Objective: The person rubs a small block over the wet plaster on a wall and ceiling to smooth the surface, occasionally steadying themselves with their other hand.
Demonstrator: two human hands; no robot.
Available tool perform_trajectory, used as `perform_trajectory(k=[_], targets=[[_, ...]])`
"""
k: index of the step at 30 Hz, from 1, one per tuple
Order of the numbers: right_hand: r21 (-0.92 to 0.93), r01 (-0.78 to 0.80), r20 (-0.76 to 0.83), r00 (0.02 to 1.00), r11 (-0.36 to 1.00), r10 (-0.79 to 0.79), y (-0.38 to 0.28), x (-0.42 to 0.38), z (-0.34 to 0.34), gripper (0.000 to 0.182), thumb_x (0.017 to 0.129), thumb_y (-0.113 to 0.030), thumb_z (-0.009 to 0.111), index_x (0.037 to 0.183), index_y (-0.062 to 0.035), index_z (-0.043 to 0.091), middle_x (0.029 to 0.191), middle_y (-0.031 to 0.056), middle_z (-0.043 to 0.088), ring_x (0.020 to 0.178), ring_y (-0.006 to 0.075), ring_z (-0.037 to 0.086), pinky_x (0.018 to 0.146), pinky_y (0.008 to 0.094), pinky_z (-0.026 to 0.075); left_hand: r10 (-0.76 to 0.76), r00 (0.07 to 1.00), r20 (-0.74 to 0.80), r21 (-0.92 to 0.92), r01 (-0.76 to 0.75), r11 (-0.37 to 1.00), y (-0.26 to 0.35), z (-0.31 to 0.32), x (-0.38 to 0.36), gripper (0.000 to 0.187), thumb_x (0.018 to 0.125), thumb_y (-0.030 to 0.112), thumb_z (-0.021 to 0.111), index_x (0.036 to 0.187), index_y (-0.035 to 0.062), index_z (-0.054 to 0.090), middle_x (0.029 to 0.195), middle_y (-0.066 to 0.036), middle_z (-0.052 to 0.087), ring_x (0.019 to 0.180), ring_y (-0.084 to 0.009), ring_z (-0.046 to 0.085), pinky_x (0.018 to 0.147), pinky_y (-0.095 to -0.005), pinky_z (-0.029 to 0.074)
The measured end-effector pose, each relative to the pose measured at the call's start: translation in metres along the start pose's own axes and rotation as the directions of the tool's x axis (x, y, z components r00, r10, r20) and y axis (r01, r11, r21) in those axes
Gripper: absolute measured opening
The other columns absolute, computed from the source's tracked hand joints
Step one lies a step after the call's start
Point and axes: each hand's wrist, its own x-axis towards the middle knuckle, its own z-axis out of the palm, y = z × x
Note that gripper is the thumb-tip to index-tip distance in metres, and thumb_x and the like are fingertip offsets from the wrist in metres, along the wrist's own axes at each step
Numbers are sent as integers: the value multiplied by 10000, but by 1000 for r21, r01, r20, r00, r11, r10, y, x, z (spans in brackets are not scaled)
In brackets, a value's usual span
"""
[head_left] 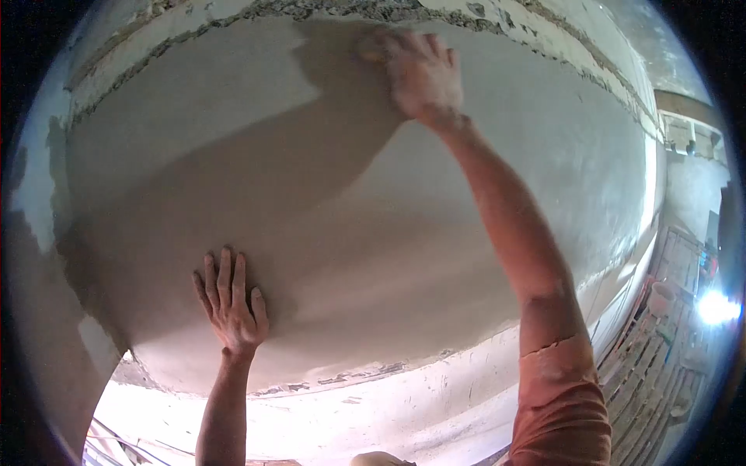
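Smoothing looks under way: the right hand [421,71], fingers curled over a small sponge-like pad [373,54], presses the wet plaster wall [326,202] near its top edge. Left hand [231,299] lies flat, fingers spread, lower down. Next stroke probably needs even pressure.

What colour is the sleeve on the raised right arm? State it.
Orange-red sleeve, seen in the head view.

The smooth plastered wall [350,233] is lying broad and bare between the left hand [231,299], flat against it low down, and the right hand [420,74] pressing near the top. A rough crumbling edge [256,12] is bounding it above, and the right forearm [505,210] is crossing the right part.
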Motion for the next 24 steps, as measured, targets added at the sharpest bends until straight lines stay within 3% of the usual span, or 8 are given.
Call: perform_trajectory(k=[3, 9, 13, 15, 17, 20, 22, 24], targets=[[-197, -190, -102, 980, 962, 173, 102, -14, 12, 465, 876, -195, 624, 1339, -238, 650, 1326, 24, 610, 1214, 293, 538, 982, 502, 445, -4, 1000, -1, 14, 4, 1000, 2, 0, 0, 543, 1012, 287, 421, 1505, 75, 499, 1619, -128, 407, 1531, -388, 297, 1259, -635, 144], [-169, -716, -96, 696, 677, 712, 190, -20, 13, 445, 1012, -419, 516, 1453, -392, 573, 1473, -44, 545, 1340, 334, 484, 1092, 563, 381, -17, 1000, 4, 48, 17, 999, 3, 3, 0, 550, 1026, 298, 401, 1526, 76, 460, 1627, -129, 390, 1533, -391, 289, 1263, -636, 126], [-189, -576, -29, 813, 795, 582, 87, 3, 17, 423, 1005, -370, 528, 1405, -272, 625, 1442, 2, 554, 1330, 322, 482, 1081, 530, 393, -17, 1000, 14, 66, 16, 998, 0, 4, -2, 546, 1034, 310, 393, 1524, 81, 467, 1629, -127, 389, 1534, -388, 288, 1267, -625, 126], [-49, -283, -129, 953, 958, 275, 23, -26, 10, 385, 991, -310, 558, 1347, -201, 656, 1440, 34, 554, 1315, 307, 489, 1075, 510, 401, -13, 1000, 26, 55, 12, 998, 0, 1, 0, 546, 1035, 312, 392, 1523, 81, 471, 1629, -124, 389, 1534, -386, 290, 1268, -621, 128], [177, -176, 56, 984, 968, 168, -19, -65, -19, 357, 978, -265, 586, 1315, -183, 668, 1435, 48, 557, 1288, 301, 500, 1062, 506, 401, -18, 999, 44, 42, 17, 999, 0, 0, -3, 545, 1036, 314, 391, 1522, 82, 475, 1630, -122, 390, 1534, -383, 291, 1269, -617, 129], [182, -142, 77, 989, 973, 130, -2, -116, -37, 340, 984, -269, 596, 1303, -182, 672, 1415, 37, 564, 1274, 299, 497, 1045, 496, 401, -18, 999, 47, 50, 16, 999, -3, 1, -6, 543, 1039, 316, 388, 1520, 82, 483, 1631, -120, 392, 1537, -379, 286, 1270, -613, 126], [-139, -296, 19, 953, 945, 301, 49, -129, -12, 359, 993, -269, 579, 1332, -181, 661, 1412, 19, 565, 1275, 303, 497, 1046, 489, 397, -36, 997, 64, 64, 32, 997, -2, 1, -5, 550, 1036, 318, 393, 1528, 85, 471, 1632, -117, 391, 1541, -379, 278, 1267, -617, 130], [-37, -531, -80, 846, 847, 527, 87, -115, -7, 395, 1009, -277, 552, 1383, -189, 640, 1413, 27, 565, 1270, 317, 501, 1057, 505, 393, -24, 998, 57, 63, 21, 998, -1, 3, -5, 555, 1032, 313, 403, 1533, 83, 462, 1632, -120, 390, 1541, -383, 275, 1264, -621, 133]])
